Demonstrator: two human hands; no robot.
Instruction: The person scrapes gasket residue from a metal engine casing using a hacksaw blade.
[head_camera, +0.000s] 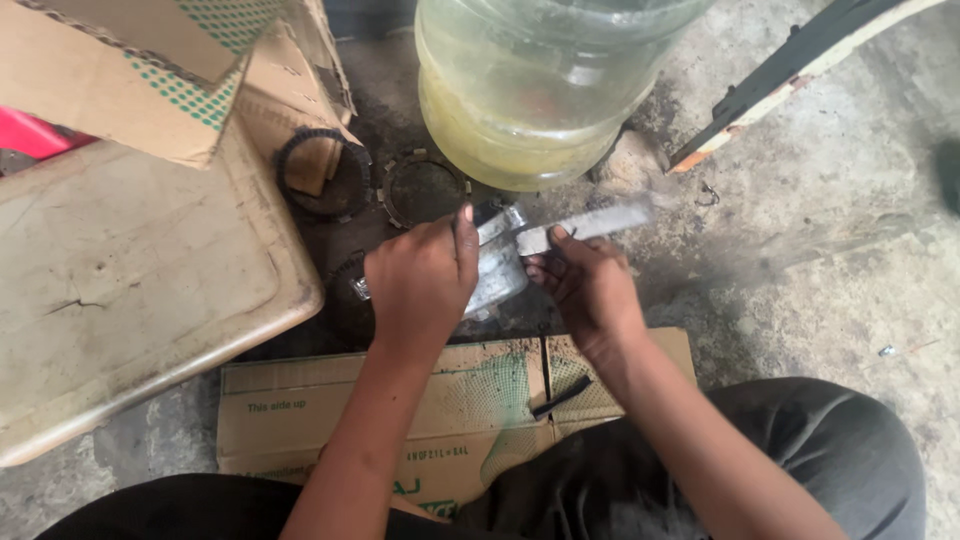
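Observation:
My left hand (420, 280) grips a round silver metal housing (497, 275) and holds it over the dirty concrete floor. My right hand (588, 285) holds a flat grey metal strip (585, 226), whose left end lies against the top of the housing. The strip is blurred with motion. Just beyond the hands lie a dark toothed ring (322, 172) and a thinner metal ring (424, 188) on the floor. Most of the housing is hidden behind my left hand.
A large clear plastic jug (530, 90) with yellowish liquid stands just behind the hands. A worn beige board (130, 280) lies at left under cardboard boxes (120, 70). Flattened cardboard (450, 410) with a small black rod (562, 397) lies by my knees. A wooden plank (800, 70) at upper right.

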